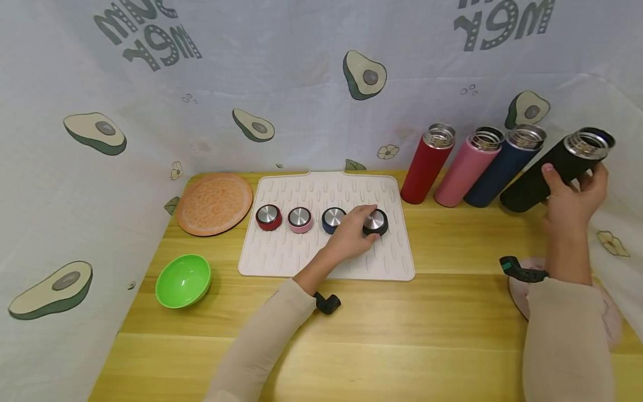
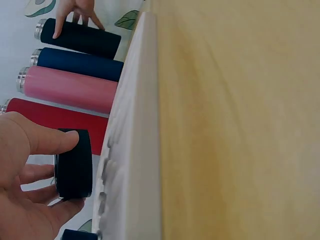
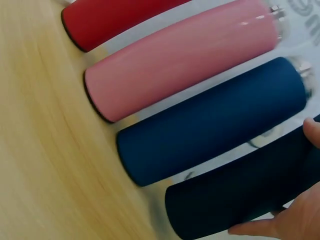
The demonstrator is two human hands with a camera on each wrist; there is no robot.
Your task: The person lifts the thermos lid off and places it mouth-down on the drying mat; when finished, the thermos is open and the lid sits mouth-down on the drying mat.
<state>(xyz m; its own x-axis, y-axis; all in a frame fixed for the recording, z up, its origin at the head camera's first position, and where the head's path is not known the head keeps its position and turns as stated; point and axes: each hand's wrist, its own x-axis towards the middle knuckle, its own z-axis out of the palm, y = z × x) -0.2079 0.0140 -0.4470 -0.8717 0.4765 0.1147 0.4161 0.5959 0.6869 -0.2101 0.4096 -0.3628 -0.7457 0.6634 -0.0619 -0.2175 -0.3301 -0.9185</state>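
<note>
My left hand (image 1: 350,233) holds the black lid (image 2: 75,165) between thumb and fingers, over the right part of a white ribbed mat (image 1: 281,259). Left of it on the mat stand a navy lid (image 1: 332,218), a pink lid (image 1: 300,219) and a red lid (image 1: 268,216), silver tops up. At the far right, my right hand (image 1: 575,204) grips the black bottle (image 1: 534,180) high on its body, its steel mouth uncovered. Beside that bottle, lidless and upright, are a navy bottle (image 1: 504,173), a pink bottle (image 1: 467,172) and a red bottle (image 1: 426,170).
A green bowl (image 1: 183,282) sits at the table's left, with a round orange patterned mat (image 1: 215,204) behind it. Under my right forearm lies a pale pink round mat (image 1: 519,298), partly covered. An avocado-print cloth (image 1: 301,84) hangs behind the table.
</note>
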